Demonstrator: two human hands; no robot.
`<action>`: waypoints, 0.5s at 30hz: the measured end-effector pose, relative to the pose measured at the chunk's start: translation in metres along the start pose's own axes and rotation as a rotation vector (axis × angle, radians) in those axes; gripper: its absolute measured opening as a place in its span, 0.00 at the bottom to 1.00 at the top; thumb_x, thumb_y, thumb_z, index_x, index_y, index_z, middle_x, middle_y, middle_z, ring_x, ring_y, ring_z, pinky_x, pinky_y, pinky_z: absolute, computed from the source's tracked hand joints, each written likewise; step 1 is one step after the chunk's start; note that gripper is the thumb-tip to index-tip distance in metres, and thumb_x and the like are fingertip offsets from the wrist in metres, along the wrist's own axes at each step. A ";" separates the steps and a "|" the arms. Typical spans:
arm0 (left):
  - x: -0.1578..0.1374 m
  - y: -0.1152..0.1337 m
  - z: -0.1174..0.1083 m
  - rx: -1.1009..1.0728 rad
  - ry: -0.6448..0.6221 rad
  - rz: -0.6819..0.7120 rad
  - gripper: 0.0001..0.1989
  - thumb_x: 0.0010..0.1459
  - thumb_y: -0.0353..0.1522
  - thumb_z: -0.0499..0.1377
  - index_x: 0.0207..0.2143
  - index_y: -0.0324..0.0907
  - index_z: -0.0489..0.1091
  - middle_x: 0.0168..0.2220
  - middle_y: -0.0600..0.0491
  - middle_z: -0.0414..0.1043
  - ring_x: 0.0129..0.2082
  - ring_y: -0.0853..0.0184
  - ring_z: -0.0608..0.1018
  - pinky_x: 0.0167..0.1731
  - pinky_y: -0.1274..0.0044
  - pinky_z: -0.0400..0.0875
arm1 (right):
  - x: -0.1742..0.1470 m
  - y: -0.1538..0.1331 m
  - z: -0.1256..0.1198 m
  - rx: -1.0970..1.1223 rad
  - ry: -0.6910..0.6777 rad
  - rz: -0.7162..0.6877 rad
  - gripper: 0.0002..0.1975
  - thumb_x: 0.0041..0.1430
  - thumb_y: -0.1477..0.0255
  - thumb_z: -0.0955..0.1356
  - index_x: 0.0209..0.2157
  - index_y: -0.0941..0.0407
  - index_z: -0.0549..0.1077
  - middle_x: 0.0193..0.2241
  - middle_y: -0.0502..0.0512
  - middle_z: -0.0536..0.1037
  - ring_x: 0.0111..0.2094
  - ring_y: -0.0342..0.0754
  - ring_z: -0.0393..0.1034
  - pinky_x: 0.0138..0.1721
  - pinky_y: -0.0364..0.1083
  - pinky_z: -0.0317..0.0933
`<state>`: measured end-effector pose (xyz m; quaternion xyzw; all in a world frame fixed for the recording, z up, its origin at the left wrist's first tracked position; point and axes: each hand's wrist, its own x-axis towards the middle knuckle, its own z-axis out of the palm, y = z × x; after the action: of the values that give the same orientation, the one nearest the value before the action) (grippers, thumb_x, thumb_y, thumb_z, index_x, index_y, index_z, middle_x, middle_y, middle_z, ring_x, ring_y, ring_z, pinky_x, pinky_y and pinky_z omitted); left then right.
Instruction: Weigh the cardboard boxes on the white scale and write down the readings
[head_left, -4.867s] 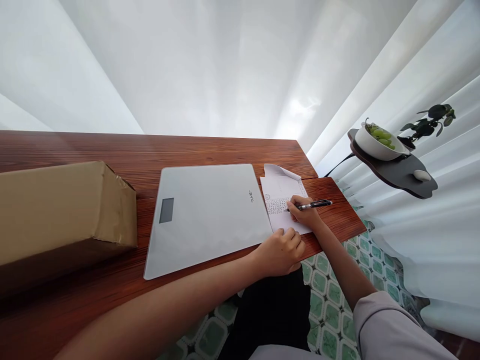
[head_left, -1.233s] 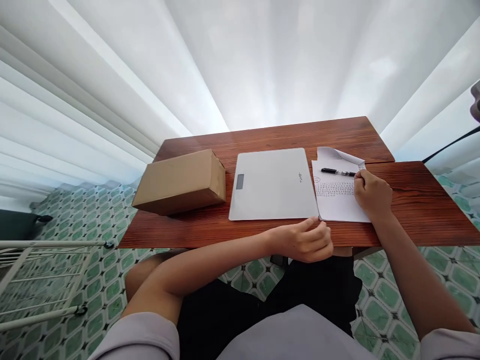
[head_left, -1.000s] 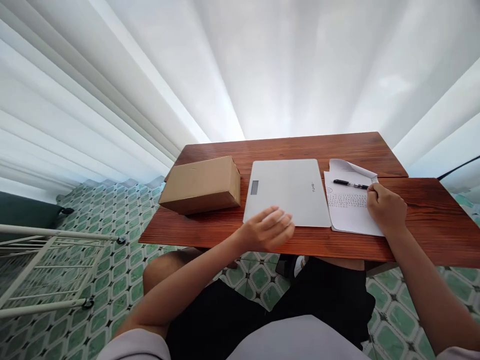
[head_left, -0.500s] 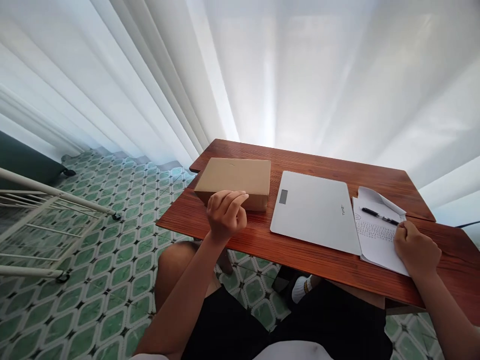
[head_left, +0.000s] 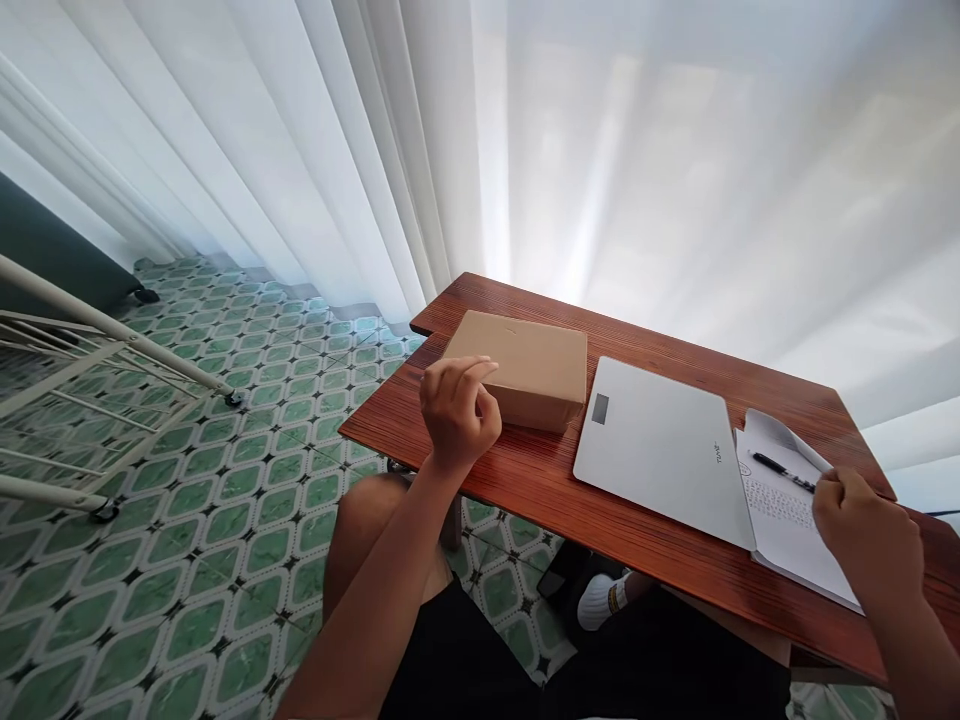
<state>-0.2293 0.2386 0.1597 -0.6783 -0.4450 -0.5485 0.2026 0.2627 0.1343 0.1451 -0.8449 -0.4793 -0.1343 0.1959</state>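
My left hand (head_left: 459,410) is raised at the near left corner of a brown cardboard box (head_left: 525,355), its fingers curled in and nothing visible in them. Whether it touches the box I cannot tell. My right hand (head_left: 870,530) is closed at the right side of an open notebook (head_left: 795,545) with handwriting. A black pen (head_left: 780,470) lies on the page, its end close to those fingers. The page's upper corner curls up towards the same hand; what the fingers hold is hidden. Between box and notebook lies a flat white scale (head_left: 660,450) with a small grey display.
Everything stands on a reddish-brown wooden table (head_left: 525,490), over my knees. White curtains (head_left: 637,150) hang behind it. At the left, a white metal rack on casters (head_left: 120,350) stands on the green tiled floor (head_left: 247,470).
The view has turned left, so the table and its things appear further right. The left hand stays curled near the box; the right stays closed at the notebook's edge.
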 end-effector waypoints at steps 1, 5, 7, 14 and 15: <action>0.001 -0.003 0.000 -0.005 0.020 -0.026 0.16 0.56 0.23 0.52 0.45 0.41 0.71 0.44 0.47 0.77 0.47 0.58 0.75 0.51 0.64 0.68 | -0.002 -0.019 -0.005 0.016 -0.012 -0.023 0.05 0.53 0.65 0.60 0.26 0.44 0.65 0.17 0.58 0.70 0.18 0.61 0.65 0.27 0.56 0.52; 0.006 -0.012 0.001 -0.019 0.064 -0.141 0.15 0.60 0.24 0.51 0.47 0.39 0.70 0.47 0.44 0.76 0.50 0.58 0.75 0.56 0.63 0.64 | -0.013 -0.105 -0.017 0.306 -0.033 -0.140 0.09 0.60 0.66 0.60 0.34 0.49 0.71 0.31 0.59 0.81 0.31 0.59 0.76 0.36 0.57 0.66; 0.006 -0.016 0.002 -0.036 0.070 -0.203 0.15 0.61 0.25 0.51 0.49 0.39 0.70 0.49 0.43 0.75 0.52 0.58 0.74 0.58 0.63 0.63 | -0.020 -0.145 -0.016 0.533 -0.043 -0.187 0.13 0.63 0.64 0.60 0.40 0.53 0.72 0.39 0.61 0.82 0.36 0.56 0.78 0.39 0.56 0.71; 0.003 -0.026 0.002 -0.095 0.000 -0.460 0.20 0.63 0.29 0.49 0.56 0.39 0.68 0.55 0.44 0.71 0.58 0.60 0.71 0.62 0.66 0.62 | -0.044 -0.243 0.004 0.800 -0.215 -0.346 0.25 0.70 0.57 0.58 0.62 0.54 0.66 0.59 0.65 0.73 0.58 0.58 0.70 0.53 0.60 0.71; 0.003 -0.027 0.001 -0.115 -0.029 -0.511 0.21 0.63 0.30 0.49 0.58 0.40 0.67 0.57 0.44 0.70 0.59 0.60 0.70 0.63 0.66 0.62 | -0.047 -0.252 0.008 0.820 -0.253 -0.352 0.28 0.70 0.55 0.58 0.64 0.54 0.64 0.62 0.66 0.70 0.61 0.59 0.68 0.56 0.60 0.69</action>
<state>-0.2507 0.2543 0.1561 -0.5621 -0.5728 -0.5965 0.0124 0.0216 0.2193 0.1696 -0.6132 -0.6491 0.1393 0.4281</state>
